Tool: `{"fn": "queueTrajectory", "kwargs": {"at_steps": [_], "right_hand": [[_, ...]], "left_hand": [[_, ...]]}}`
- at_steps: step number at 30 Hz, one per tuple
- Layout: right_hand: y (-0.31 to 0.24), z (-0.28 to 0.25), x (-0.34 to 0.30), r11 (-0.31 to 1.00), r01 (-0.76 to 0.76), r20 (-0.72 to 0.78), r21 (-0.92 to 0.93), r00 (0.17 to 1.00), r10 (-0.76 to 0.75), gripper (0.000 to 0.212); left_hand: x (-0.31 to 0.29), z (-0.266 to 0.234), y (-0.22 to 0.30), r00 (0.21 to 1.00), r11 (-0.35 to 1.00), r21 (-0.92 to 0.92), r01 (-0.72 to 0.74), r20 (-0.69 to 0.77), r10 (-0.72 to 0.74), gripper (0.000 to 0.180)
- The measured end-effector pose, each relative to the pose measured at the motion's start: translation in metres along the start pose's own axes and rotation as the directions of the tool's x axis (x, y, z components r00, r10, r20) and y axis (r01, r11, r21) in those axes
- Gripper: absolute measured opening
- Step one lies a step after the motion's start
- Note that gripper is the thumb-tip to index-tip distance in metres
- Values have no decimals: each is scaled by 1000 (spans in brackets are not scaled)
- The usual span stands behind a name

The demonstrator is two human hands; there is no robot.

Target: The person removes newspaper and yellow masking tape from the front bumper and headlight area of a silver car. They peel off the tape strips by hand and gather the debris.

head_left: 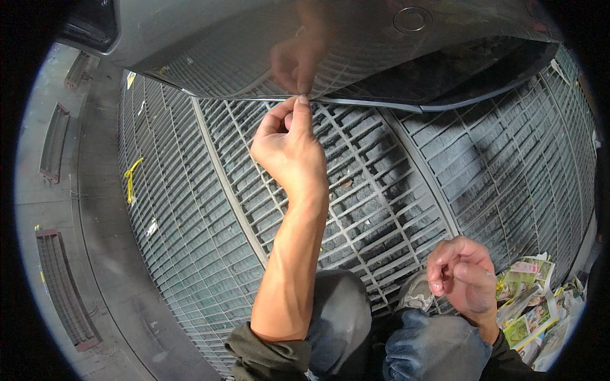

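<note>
A glossy grey car bumper (235,38) spans the top of the view, with my hand mirrored in its paint. My left hand (289,143) reaches up to its lower edge, thumb and fingers pinched on the thin edge strip (362,102). Right of that hand, a dark opening (457,70) is set into the bumper. By my right knee, my right hand (462,273) hovers apart from the bumper. Its fingers are loosely curled, with a gap to the thumb, and look shiny. Nothing shows in it.
Below the bumper lies a metal floor grating (190,190) over grey matting. Crumpled printed paper (534,298) sits at the lower right. A yellow strip (131,180) lies on the grating. Long slotted fixtures (63,289) line the far left. My shoe (416,292) rests on the grating.
</note>
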State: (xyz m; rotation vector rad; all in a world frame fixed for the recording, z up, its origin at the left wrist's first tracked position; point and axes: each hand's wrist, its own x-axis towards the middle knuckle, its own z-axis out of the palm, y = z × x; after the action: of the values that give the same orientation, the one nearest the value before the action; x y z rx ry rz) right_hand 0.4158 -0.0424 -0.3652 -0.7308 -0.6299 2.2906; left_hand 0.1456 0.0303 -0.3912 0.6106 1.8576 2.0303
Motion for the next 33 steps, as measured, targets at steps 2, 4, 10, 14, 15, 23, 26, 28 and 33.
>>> {"fn": "queueTrajectory", "kwargs": {"at_steps": [2, 4, 10, 14, 15, 23, 26, 28, 33], "right_hand": [[0, 0, 0, 1000, 1, -4, 0, 1000, -1, 22], [0, 1, -1, 1000, 12, -6, -2, 1000, -12, 22], [-1, 4, -5, 1000, 27, 2, 5, 1000, -27, 22], [-2, 5, -5, 999, 38, 7, 0, 999, -38, 22], [-2, 5, -4, 999, 41, 10, -1, 999, -41, 22], [-2, 5, -5, 999, 43, 5, 12, 999, -43, 21], [-1, 5, -4, 999, 47, 8, 10, 999, -48, 21], [-1, 5, -4, 999, 46, 3, 14, 999, -46, 21], [-1, 4, -5, 999, 46, -5, -14, 999, -46, 22]], "left_hand": [[0, 0, 0, 1000, 1000, -6, 2, 4, -2, 14], [0, 1, 0, 1000, 1000, -17, -17, 8, 17, 14], [1, -4, 1, 999, 1000, -14, 12, 45, -11, 16], [-1, -6, 2, 998, 1000, -9, 12, 59, -12, 17], [-1, -6, 2, 998, 1000, -4, 4, 57, -4, 18], [-4, -5, 3, 999, 999, 36, 31, 26, -31, 19], [-2, -4, 2, 1000, 999, 42, 15, 19, -16, 19], [-1, -2, 1, 1000, 999, 37, 7, 9, -8, 19], [0, 1, 2, 1000, 998, 66, 15, -15, -14, 17]]}}
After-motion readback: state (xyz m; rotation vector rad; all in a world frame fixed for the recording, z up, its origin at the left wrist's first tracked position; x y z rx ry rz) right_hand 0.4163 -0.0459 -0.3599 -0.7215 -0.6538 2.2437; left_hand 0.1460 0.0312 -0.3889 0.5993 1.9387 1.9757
